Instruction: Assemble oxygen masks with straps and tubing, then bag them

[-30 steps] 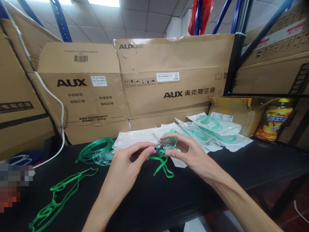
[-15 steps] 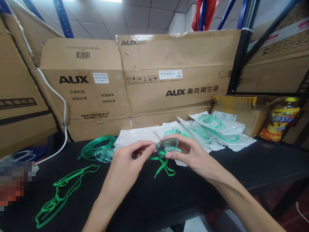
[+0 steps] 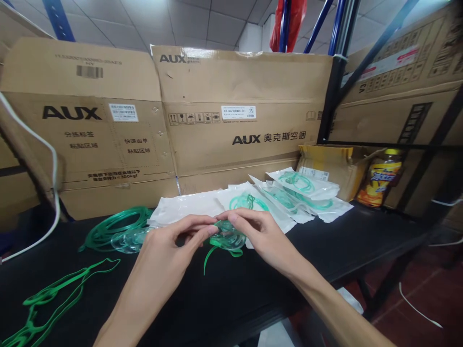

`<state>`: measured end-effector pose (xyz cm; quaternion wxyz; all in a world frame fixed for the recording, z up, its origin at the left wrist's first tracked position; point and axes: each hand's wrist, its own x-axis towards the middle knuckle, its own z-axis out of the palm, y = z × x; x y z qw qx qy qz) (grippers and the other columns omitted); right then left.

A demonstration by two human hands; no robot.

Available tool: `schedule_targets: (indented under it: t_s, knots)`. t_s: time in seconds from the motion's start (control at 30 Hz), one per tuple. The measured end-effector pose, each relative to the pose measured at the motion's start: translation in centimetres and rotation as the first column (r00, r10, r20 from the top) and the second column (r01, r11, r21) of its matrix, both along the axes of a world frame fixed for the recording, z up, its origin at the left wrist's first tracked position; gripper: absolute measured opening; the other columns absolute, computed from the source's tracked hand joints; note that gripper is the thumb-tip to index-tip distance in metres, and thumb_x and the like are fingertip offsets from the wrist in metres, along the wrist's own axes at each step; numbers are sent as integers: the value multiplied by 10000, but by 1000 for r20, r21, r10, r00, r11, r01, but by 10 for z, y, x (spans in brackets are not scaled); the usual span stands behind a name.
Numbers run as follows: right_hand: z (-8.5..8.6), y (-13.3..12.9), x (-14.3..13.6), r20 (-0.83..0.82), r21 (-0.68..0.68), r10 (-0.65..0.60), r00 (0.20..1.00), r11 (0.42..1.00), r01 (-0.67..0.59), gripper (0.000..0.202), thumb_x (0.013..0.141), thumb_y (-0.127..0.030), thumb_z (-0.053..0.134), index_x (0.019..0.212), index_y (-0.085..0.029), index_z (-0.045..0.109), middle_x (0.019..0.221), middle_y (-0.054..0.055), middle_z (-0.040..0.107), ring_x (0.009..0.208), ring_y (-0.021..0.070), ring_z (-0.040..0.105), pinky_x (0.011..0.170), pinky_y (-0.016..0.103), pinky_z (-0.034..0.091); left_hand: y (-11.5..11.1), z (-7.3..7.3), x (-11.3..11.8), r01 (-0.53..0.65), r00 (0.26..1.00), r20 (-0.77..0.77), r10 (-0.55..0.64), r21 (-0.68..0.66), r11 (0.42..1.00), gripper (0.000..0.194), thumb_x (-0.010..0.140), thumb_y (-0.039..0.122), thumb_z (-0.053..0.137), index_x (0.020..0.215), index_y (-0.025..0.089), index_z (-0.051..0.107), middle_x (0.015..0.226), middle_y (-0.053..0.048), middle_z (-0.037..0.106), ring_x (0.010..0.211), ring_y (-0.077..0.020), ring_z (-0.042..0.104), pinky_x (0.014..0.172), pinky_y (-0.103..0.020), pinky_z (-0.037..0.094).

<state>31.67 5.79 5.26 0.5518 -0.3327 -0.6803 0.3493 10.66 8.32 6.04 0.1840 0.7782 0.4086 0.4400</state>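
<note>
A clear green-tinted plastic mask is held between both hands above the black table. My left hand pinches its left edge, where a green elastic strap is attached. The fingers of my right hand are closed on the mask's upper right side. From the mask the strap's loose end hangs down. Coiled green tubing and more clear masks lie left of my left hand. Green straps lie tangled at the front left.
White packets with green tubing lie behind and right of my hands; one flat white packet is behind my left hand. Cardboard boxes line the back. An open carton and a yellow-capped bottle stand at right.
The mask has turned in my hands, and my right thumb has moved onto its top. The camera view has swung right, so the surroundings appear further left.
</note>
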Motion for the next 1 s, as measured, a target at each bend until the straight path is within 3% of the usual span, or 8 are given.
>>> schedule_targets:
  t_s: [0.2, 0.4, 0.57, 0.77, 1.0]
  knots:
    - [-3, 4, -6, -64, 35, -14, 998, 999, 16, 109, 925, -318, 722, 906, -229, 782, 1081, 52, 777, 1091, 216, 703, 997, 344, 510, -1, -1, 3, -1, 998, -67, 3, 31, 1000, 240, 907, 524, 677, 968, 322, 791, 965, 30, 808, 833, -224, 731, 736, -277, 522]
    - [-4, 0, -8, -7, 117, -119, 993, 986, 119, 91, 951, -240, 666, 873, -246, 710, 1144, 58, 715, 1139, 219, 657, 935, 333, 527, -6, -1, 9, -33, 993, -113, 34, 16, 999, 274, 915, 577, 656, 1057, 370, 763, 934, 59, 768, 774, -190, 669, 731, -274, 479]
    - [-10, -2, -12, 91, 253, -241, 966, 944, 211, 158, 984, -162, 589, 885, -258, 665, 1204, 58, 675, 1176, 227, 630, 992, 367, 491, -13, 0, 19, -54, 989, -137, 56, 22, 998, 287, 892, 540, 694, 1104, 347, 711, 739, 72, 654, 656, -156, 592, 675, -262, 428]
    - [-7, -3, -7, 207, 426, -398, 894, 859, 283, 186, 1005, -117, 537, 901, -248, 620, 1207, 74, 639, 1203, 233, 613, 1004, 380, 459, -16, 1, 19, -82, 983, -161, 90, 57, 995, 203, 886, 421, 712, 1070, 335, 701, 735, 70, 599, 676, -150, 594, 691, -262, 414]
    - [6, 4, 31, 111, 453, -567, 816, 760, 466, 137, 1013, -205, 559, 901, -267, 609, 1252, 84, 620, 1246, 284, 575, 962, 449, 518, -10, 4, 5, -139, 973, -174, 150, 70, 988, 207, 891, 442, 705, 1067, 332, 705, 720, 67, 567, 647, -150, 564, 668, -267, 392]
